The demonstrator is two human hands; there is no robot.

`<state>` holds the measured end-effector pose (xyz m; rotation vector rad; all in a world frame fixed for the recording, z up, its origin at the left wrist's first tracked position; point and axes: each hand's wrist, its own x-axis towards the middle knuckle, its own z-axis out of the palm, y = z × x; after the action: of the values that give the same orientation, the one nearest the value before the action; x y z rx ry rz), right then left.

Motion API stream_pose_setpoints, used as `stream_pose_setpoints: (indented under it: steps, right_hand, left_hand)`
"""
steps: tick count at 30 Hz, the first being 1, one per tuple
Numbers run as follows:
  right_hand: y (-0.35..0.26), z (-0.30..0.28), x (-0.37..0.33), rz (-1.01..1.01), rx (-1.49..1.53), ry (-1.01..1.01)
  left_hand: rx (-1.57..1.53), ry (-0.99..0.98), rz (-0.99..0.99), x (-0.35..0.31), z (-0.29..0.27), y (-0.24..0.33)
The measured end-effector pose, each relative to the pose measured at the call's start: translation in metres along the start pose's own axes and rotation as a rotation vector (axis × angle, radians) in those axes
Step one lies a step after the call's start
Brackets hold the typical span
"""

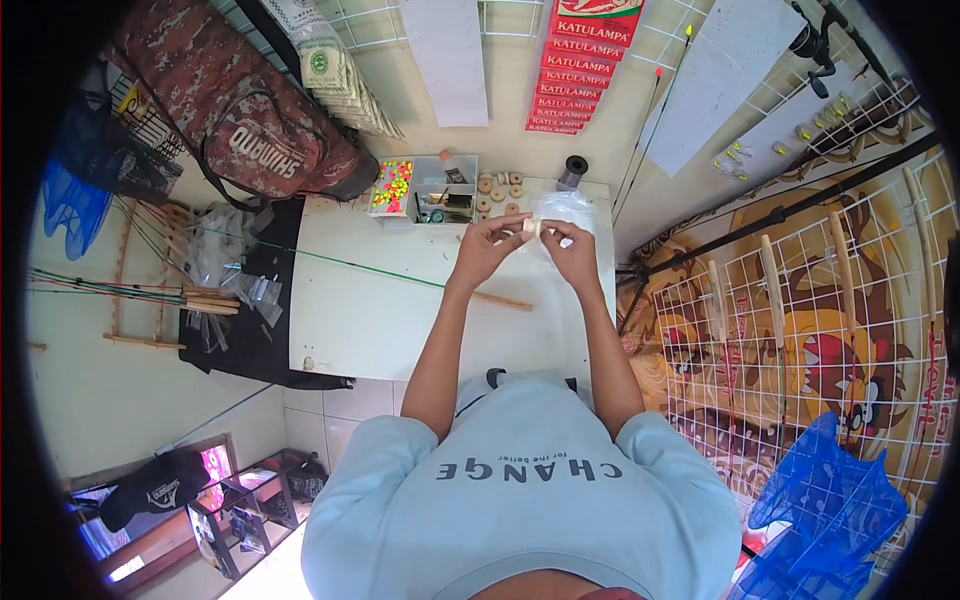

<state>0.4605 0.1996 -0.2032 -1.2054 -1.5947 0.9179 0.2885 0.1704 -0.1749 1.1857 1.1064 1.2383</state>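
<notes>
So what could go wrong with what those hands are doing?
The small pale piece, pinched between the left hand and right hand, could slip and roll away. The left forearm might nudge the green rod, which passes beneath it on the white table.

Light-blue shirt (520,525); dark lettering (547,471)

Sm. cream-coloured, short, roughly cylindrical piece (532,228), material unclear, held btwn fingertips of bare left hand (497,243) & bare right hand (570,250). Left fingers on its left side, right fingers on its right. Partly hidden by fingers, so full shape & exact tilt n/c. Pos.: over far part of white flat rectangular tabletop (370,300), right of its middle.
</notes>
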Motion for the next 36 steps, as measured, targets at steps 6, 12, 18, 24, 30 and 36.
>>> stream_pose_setpoints:
  steps: [6, 12, 18, 24, 30, 36]
  right_hand:
    - [-0.026, -0.014, 0.016, -0.169, -0.153, -0.091]
    - [-0.036, -0.013, 0.011, -0.262, -0.352, -0.118]
    - [-0.038, -0.007, 0.009, -0.311, -0.388, -0.142]
    - [-0.040, -0.006, 0.009, -0.269, -0.369, -0.134]
    - [-0.033, -0.005, 0.010, -0.270, -0.242, -0.138]
    - [-0.035, -0.004, 0.000, -0.159, -0.039, -0.163]
  left_hand:
    - [0.322, -0.095, 0.018, -0.001, -0.012, 0.003]
    - [0.582, -0.104, 0.033, 0.000, -0.016, 0.018]
    - [0.624, -0.122, 0.064, 0.002, -0.021, 0.009]
    - [0.620, -0.089, 0.114, 0.002, -0.022, 0.008]
    - [0.578, 0.047, 0.041, 0.001, -0.014, 0.013]
    - [0.516, 0.138, 0.076, 0.003, -0.015, 0.000]
